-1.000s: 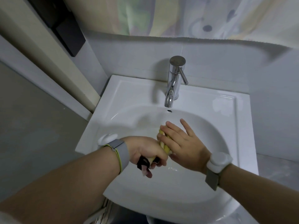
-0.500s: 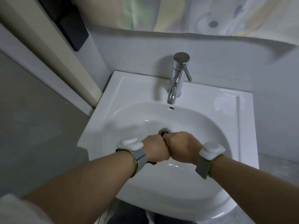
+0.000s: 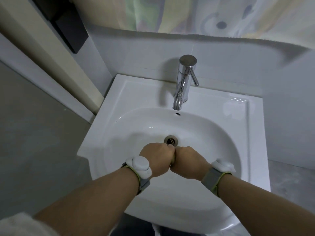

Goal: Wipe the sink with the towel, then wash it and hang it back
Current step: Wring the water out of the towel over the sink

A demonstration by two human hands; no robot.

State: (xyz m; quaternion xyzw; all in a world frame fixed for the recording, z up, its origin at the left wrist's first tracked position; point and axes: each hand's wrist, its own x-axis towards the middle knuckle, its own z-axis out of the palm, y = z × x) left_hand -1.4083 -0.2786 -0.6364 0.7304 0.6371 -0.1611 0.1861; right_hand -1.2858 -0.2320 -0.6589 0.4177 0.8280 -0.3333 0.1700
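Where the two forearms reach out over the sink, each wearing a grey wrist strap with a white disc, the left hand and right hand press together knuckle to knuckle, both clenched as fists. Between them only a thin yellowish sliver of the towel shows, gripped by both hands and otherwise hidden. Just beyond lies the drain, and farther back stands the chrome tap.
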